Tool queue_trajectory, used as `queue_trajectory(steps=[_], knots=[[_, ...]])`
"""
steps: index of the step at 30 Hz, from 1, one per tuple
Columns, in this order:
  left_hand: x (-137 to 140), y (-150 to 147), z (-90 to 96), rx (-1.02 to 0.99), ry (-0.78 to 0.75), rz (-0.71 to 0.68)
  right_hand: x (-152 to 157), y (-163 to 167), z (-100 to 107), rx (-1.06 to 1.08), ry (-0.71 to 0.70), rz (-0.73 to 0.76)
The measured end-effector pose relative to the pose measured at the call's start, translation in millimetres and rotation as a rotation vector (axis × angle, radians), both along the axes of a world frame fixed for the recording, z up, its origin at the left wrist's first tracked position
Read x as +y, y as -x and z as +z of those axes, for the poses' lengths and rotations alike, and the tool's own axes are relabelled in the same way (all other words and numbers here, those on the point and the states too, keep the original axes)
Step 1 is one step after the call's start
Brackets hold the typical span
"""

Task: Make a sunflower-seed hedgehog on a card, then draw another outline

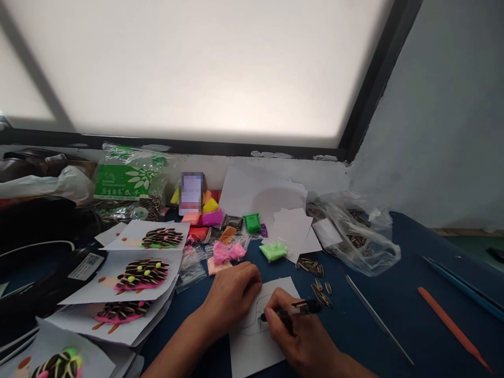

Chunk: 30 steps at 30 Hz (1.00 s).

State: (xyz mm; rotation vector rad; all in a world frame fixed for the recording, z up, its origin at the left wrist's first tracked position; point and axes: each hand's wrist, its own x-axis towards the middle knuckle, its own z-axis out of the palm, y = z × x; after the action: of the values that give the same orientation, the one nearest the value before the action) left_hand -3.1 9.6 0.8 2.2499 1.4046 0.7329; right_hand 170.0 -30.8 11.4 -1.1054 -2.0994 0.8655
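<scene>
My right hand (297,331) is closed around a black pen (295,310), its tip touching a small white sheet of paper (258,362). Curved outlines are drawn on that sheet in thin dark lines. My left hand (236,291) rests on the sheet's upper left edge and presses it down; its fingers are curled together and the fingertips are partly hidden. Just right of the sheet lie several loose striped sunflower seeds (322,293). Beyond my hands are a light green clay pack (273,252) and a pink clay pack (228,253).
At left stand stacked sheets with seed-covered clay hedgehogs (147,275). Behind are a seed bag (126,181), a phone (191,194), a green clay pack (252,223) and blank paper (289,231). Right are a clear plastic bag (370,257), a thin rod (378,317) and an orange tool (452,325).
</scene>
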Motion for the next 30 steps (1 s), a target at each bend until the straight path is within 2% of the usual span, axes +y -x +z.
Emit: queue_trajectory(steps=[12, 22, 30], knots=[[0.2, 0.7, -1.9, -0.004, -0.02, -0.006, 0.5, 0.2, 2.7, -0.043, -0.014, 0.006], [0.2, 0.5, -2.7, 0.008, -0.032, -0.005, 0.0, 1.1, 4.4, -0.036, 0.028, -0.01], [0.2, 0.5, -1.5, 0.028, -0.019, 0.001, 1.5, 0.3, 1.9, -0.016, -0.007, -0.002]])
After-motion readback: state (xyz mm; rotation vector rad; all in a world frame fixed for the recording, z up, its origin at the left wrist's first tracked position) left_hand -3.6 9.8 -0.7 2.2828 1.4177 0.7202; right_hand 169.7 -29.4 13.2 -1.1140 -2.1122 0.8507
